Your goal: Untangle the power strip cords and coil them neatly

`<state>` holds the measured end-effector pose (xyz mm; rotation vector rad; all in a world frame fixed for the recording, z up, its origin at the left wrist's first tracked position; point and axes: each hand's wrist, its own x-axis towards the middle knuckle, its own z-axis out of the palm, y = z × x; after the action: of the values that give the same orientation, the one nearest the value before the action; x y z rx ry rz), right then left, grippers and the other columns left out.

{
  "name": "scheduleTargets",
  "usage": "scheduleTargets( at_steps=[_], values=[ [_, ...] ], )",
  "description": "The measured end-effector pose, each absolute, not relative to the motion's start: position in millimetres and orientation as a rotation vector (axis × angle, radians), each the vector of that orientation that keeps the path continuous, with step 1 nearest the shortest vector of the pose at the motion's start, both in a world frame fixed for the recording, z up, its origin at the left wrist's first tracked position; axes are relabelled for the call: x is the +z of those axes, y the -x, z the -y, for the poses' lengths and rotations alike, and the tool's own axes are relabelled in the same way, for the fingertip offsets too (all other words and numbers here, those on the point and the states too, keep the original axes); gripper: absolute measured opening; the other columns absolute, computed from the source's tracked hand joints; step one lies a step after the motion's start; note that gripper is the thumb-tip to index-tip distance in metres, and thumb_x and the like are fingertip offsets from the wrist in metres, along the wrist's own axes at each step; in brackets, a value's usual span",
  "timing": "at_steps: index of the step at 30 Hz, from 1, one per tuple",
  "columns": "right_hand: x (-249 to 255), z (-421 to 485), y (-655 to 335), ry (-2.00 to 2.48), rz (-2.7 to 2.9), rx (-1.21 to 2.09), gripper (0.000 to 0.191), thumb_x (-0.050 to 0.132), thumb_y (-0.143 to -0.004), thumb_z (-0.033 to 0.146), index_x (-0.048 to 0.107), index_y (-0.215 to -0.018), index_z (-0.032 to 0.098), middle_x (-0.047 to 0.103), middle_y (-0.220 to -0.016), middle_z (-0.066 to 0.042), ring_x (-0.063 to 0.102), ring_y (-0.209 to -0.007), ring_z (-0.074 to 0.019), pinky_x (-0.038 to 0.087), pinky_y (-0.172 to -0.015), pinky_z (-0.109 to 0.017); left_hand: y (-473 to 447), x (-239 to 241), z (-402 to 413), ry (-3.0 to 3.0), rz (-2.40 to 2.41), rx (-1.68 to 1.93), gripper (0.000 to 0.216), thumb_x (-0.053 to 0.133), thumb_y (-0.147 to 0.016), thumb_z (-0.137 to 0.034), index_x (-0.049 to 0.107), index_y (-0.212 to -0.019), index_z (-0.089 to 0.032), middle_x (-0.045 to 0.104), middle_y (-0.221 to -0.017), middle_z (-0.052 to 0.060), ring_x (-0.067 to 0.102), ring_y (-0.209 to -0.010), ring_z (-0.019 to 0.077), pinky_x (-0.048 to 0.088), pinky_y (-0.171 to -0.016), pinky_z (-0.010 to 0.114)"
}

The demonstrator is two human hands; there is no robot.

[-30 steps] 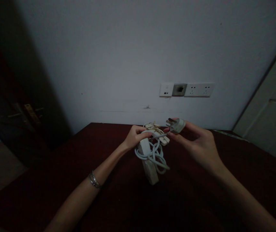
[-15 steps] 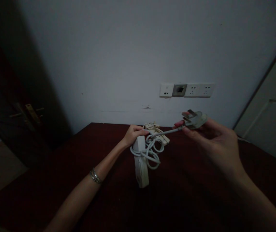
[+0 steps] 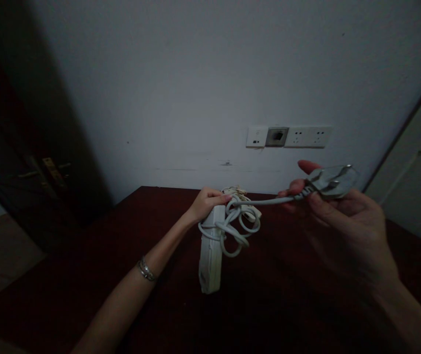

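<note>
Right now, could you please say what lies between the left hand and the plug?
In the head view, pale cord runs nearly straight from beside the left hand to fingers of the right hand at the plug; a tangled bundle lies behind.

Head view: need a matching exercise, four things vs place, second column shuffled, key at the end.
Things
1. plug
2. power strip
3. bracelet
4. outlet plates

Places
A. around the left forearm
B. on the wall
C. held at its upper end by the left hand
D. in the right hand

Pairs: 1-D, 2-C, 3-A, 4-B
</note>
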<state>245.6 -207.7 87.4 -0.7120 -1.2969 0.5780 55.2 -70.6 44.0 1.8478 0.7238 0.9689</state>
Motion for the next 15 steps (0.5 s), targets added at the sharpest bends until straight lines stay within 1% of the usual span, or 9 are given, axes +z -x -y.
scheduleTargets(
  at_steps=[6,8,10,12,15],
  values=[
    [86,188,-260,0.703,1.257,0.694,0.031,0.046,-0.086,0.039,0.06,-0.112,0.031,0.062,-0.101,-0.004,0.059,-0.095,-0.02,0.045,-0.094,-0.041,-55,58,92,-2.259,-0.891,1.173,0.04,0.043,-0.086,-0.043,0.065,-0.07,-0.013,0.057,-0.062,0.002,0.046,-0.059,0.0108,0.033,-0.055,0.022],
    [86,181,-264,0.669,1.212,0.794,0.03,0.043,-0.088,0.039,0.06,-0.112,0.033,0.061,-0.103,-0.003,0.057,-0.096,-0.0194,0.043,-0.096,-0.043,-57,59,97,-2.346,-0.924,1.264,0.037,0.04,-0.088,-0.04,0.067,-0.079,-0.015,0.062,-0.072,0.004,0.05,-0.067,0.0123,0.035,-0.061,0.024],
    [84,174,-266,0.631,1.175,0.904,0.03,0.042,-0.088,0.039,0.059,-0.112,0.034,0.061,-0.1,-0.003,0.057,-0.094,-0.0183,0.043,-0.096,-0.044,-59,60,101,-2.359,-0.927,1.317,0.035,0.038,-0.089,-0.038,0.067,-0.089,-0.017,0.064,-0.081,0.006,0.053,-0.072,0.0134,0.037,-0.066,0.025],
    [81,167,-268,0.608,1.158,0.958,0.029,0.041,-0.089,0.04,0.057,-0.113,0.035,0.061,-0.093,-0.002,0.058,-0.09,-0.0173,0.045,-0.093,-0.044,-60,59,103,-2.355,-0.96,1.322,0.037,0.037,-0.09,-0.039,0.066,-0.088,-0.017,0.063,-0.077,0.006,0.053,-0.07,0.0136,0.036,-0.064,0.025],
    [74,158,-269,0.63,1.174,0.933,0.034,0.039,-0.088,0.048,0.055,-0.114,0.035,0.062,-0.086,-0.003,0.06,-0.086,-0.0179,0.049,-0.086,-0.043,-61,58,106,-2.378,-1.024,1.302,0.039,0.036,-0.09,-0.04,0.064,-0.077,-0.016,0.058,-0.065,0.004,0.048,-0.061,0.0123,0.034,-0.059,0.024]
  ],
)
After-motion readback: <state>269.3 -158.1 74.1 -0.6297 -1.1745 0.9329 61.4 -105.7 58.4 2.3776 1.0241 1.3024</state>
